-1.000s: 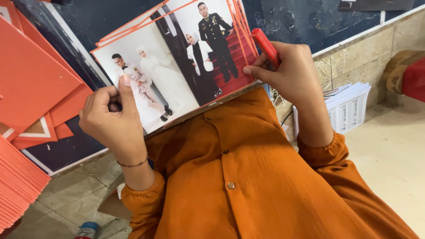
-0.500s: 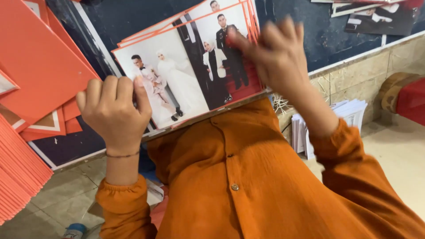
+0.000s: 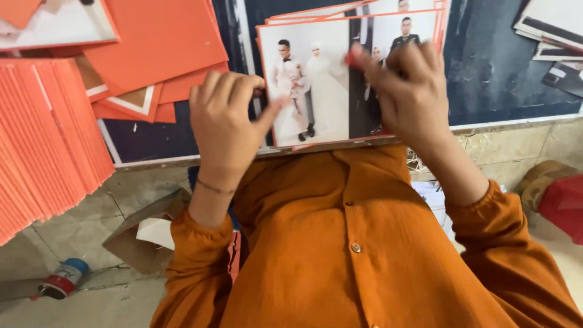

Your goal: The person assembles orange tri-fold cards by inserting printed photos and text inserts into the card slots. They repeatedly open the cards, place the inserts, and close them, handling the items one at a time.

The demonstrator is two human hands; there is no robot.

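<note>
A stack of orange-edged photo sheets (image 3: 322, 91) lies on the dark table top (image 3: 504, 79) right in front of me; the top sheet shows printed couple portraits. My left hand (image 3: 226, 124) grips the stack's left edge, thumb pressed on the top photo. My right hand (image 3: 408, 91) rests on the right half of the top sheet with a small red tool (image 3: 352, 59) pinched in its fingers. Orange sleeves cover both my arms.
A thick fan of orange cards (image 3: 45, 140) stands at the left, loose orange sheets (image 3: 161, 48) behind it. More photo prints (image 3: 549, 30) lie at the back right. On the floor are a torn cardboard piece (image 3: 143, 234), a small tube (image 3: 61, 279) and a red bag (image 3: 562, 203).
The view shifted, so the photo stack now lies squarer in front of me. My right hand moved from the stack's right edge onto the top sheet. My left hand stayed on the left edge.
</note>
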